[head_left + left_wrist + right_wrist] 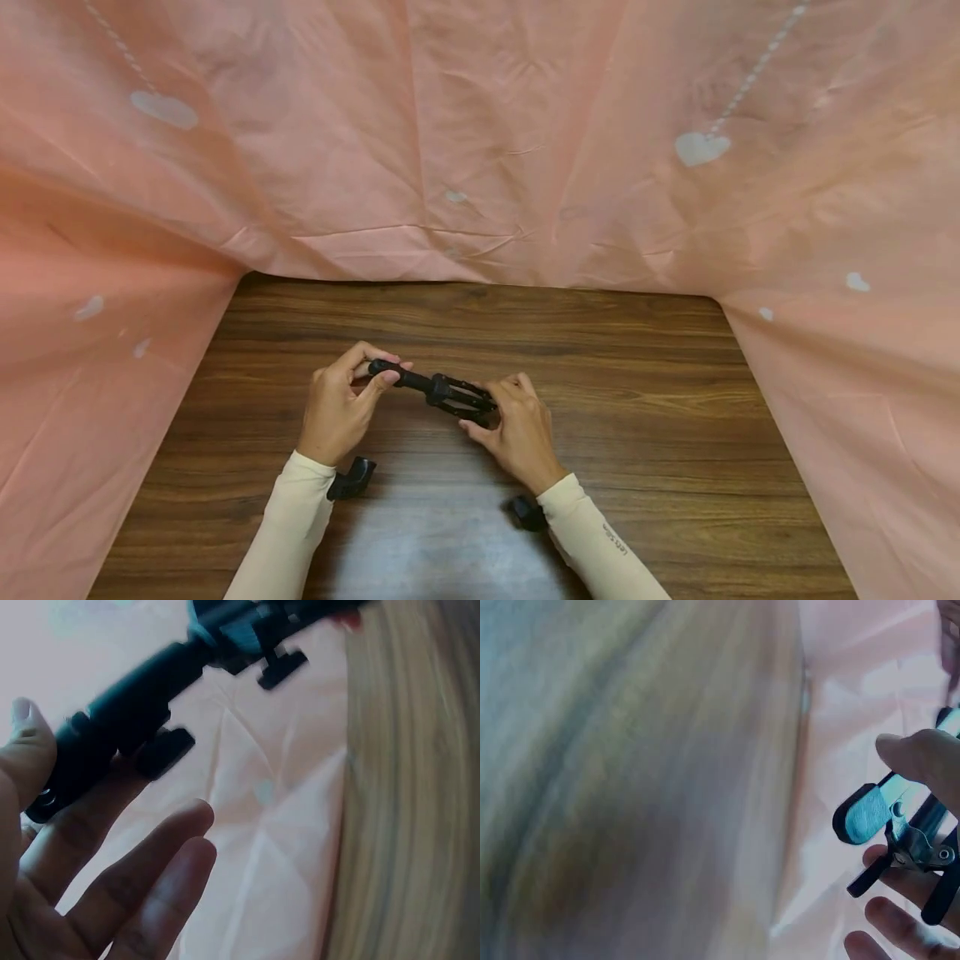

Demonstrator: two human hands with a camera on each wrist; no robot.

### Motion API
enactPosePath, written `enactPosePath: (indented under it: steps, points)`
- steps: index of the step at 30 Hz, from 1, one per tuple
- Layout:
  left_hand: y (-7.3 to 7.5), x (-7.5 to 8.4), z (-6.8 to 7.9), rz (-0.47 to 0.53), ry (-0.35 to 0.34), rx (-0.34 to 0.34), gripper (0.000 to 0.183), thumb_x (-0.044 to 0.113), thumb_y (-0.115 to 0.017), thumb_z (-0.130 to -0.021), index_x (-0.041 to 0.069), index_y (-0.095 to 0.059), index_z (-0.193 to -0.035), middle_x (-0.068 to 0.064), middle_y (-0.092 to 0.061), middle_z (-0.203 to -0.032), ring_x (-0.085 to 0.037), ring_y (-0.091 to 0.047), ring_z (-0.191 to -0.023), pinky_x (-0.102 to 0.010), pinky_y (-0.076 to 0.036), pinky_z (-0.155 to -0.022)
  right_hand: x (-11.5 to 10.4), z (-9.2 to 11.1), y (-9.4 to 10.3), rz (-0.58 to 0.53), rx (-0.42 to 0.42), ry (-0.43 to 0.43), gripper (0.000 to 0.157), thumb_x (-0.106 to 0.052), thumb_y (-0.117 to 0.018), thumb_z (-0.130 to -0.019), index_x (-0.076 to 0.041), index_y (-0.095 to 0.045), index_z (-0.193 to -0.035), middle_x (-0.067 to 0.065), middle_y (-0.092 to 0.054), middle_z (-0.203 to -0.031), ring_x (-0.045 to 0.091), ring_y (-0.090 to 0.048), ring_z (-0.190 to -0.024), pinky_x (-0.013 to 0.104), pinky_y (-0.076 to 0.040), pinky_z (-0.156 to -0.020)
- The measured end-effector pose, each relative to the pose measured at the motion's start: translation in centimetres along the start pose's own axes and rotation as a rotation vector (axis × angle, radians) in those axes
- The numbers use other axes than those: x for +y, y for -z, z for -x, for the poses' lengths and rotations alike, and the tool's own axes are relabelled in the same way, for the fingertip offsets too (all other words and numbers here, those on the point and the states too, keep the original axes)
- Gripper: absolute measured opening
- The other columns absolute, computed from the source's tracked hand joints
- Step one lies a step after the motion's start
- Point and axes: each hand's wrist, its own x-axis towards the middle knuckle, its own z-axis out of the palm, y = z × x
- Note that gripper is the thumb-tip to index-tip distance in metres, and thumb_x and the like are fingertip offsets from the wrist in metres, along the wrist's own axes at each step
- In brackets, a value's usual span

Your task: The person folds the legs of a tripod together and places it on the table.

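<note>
A small black tripod (439, 389) is held between both hands above the table, tilted slightly down toward the right. My left hand (337, 410) pinches its upper end between thumb and fingers. In the left wrist view the tripod's shaft (142, 690) has two small knobs along it, and the other fingers (172, 877) stretch out below. My right hand (522, 427) is at the leg ends, thumb on one side and fingers on the other. In the right wrist view a flat leg foot (864, 814) and metal hinge parts (915, 847) show between thumb and fingers.
The wooden table (637, 375) has dark brown grain. Pink fabric (480, 150) with white hearts encloses it at the back and both sides. Black wrist devices (352, 479) are worn on both wrists, over pale sleeves (281, 525).
</note>
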Motion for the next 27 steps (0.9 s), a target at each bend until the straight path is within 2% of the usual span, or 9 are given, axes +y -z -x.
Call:
enactPosePath:
  steps: [2, 6, 10, 12, 14, 19, 23, 27]
  points:
    - [0.4, -0.5, 0.2, -0.006, 0.017, -0.022, 0.016, 0.008, -0.078, -0.094, 0.007, -0.073, -0.109, -0.003, -0.084, -0.105, -0.015, -0.080, -0.096, -0.010, -0.055, -0.072, 0.4, -0.2, 0.8, -0.008, -0.011, 0.019, 0.056, -0.035, -0.101, -0.071, -0.014, -0.079, -0.118, -0.001, -0.080, -0.098, 0.018, -0.063, -0.097, 0.035, -0.055, -0.071]
    - [0.8, -1.3, 0.5, -0.029, 0.049, -0.054, 0.018, 0.012, -0.081, -0.092, 0.009, -0.074, -0.108, -0.001, -0.084, -0.106, -0.020, -0.080, -0.103, -0.016, -0.059, -0.084, 1.1, -0.5, 2.1, -0.034, -0.053, 0.039, 0.057, -0.032, -0.102, -0.071, -0.014, -0.078, -0.120, -0.002, -0.078, -0.098, 0.017, -0.060, -0.098, 0.032, -0.052, -0.072]
    - [1.0, -2.0, 0.9, -0.166, 0.079, -0.071, 0.022, 0.021, -0.087, -0.085, 0.018, -0.077, -0.104, 0.000, -0.084, -0.103, -0.018, -0.081, -0.096, -0.023, -0.060, -0.077, 1.9, -0.8, 3.1, -0.047, -0.099, 0.050, 0.058, -0.031, -0.102, -0.071, -0.014, -0.078, -0.121, -0.002, -0.077, -0.103, 0.018, -0.060, -0.100, 0.034, -0.051, -0.075]
    - [1.0, -2.5, 1.2, -0.234, 0.097, -0.094, 0.025, 0.025, -0.090, -0.082, 0.021, -0.078, -0.103, 0.000, -0.084, -0.098, -0.017, -0.081, -0.086, -0.028, -0.060, -0.069, 2.2, -0.9, 3.4, -0.041, -0.119, 0.056, 0.058, -0.031, -0.102, -0.070, -0.014, -0.079, -0.121, -0.001, -0.077, -0.106, 0.019, -0.061, -0.101, 0.035, -0.052, -0.075]
    - [0.8, -3.0, 1.7, -0.281, 0.124, -0.133, 0.026, 0.029, -0.090, -0.081, 0.023, -0.078, -0.103, 0.000, -0.084, -0.094, -0.015, -0.080, -0.080, -0.033, -0.060, -0.068, 2.5, -0.9, 3.6, -0.029, -0.141, 0.058, 0.058, -0.032, -0.103, -0.069, -0.014, -0.079, -0.120, -0.001, -0.077, -0.104, 0.018, -0.060, -0.097, 0.034, -0.051, -0.072]
    - [0.2, -4.2, 2.4, -0.368, 0.176, -0.218, 0.026, 0.034, -0.093, -0.079, 0.025, -0.079, -0.100, 0.001, -0.074, -0.089, -0.011, -0.068, -0.077, -0.036, -0.055, -0.069, 3.0, -0.3, 3.2, 0.015, -0.191, 0.040, 0.057, -0.036, -0.104, -0.067, -0.017, -0.081, -0.117, -0.004, -0.076, -0.098, 0.014, -0.056, -0.089, 0.030, -0.048, -0.067]
    - [-0.3, -5.2, 2.7, -0.426, 0.189, -0.281, 0.025, 0.038, -0.092, -0.079, 0.026, -0.080, -0.096, 0.005, -0.068, -0.086, -0.010, -0.055, -0.078, -0.031, -0.045, -0.067, 3.5, 0.4, 2.4, 0.038, -0.233, 0.027, 0.057, -0.040, -0.103, -0.068, -0.018, -0.082, -0.116, -0.004, -0.079, -0.107, 0.017, -0.061, -0.095, 0.037, -0.056, -0.076]
    - [-0.9, -6.0, 2.9, -0.454, 0.185, -0.324, 0.023, 0.039, -0.092, -0.078, 0.026, -0.080, -0.093, 0.009, -0.068, -0.084, -0.010, -0.051, -0.080, -0.029, -0.043, -0.067, 4.0, 1.1, 1.7, 0.043, -0.279, 0.018, 0.058, -0.042, -0.102, -0.068, -0.019, -0.081, -0.117, -0.004, -0.079, -0.115, 0.020, -0.066, -0.104, 0.043, -0.060, -0.088]
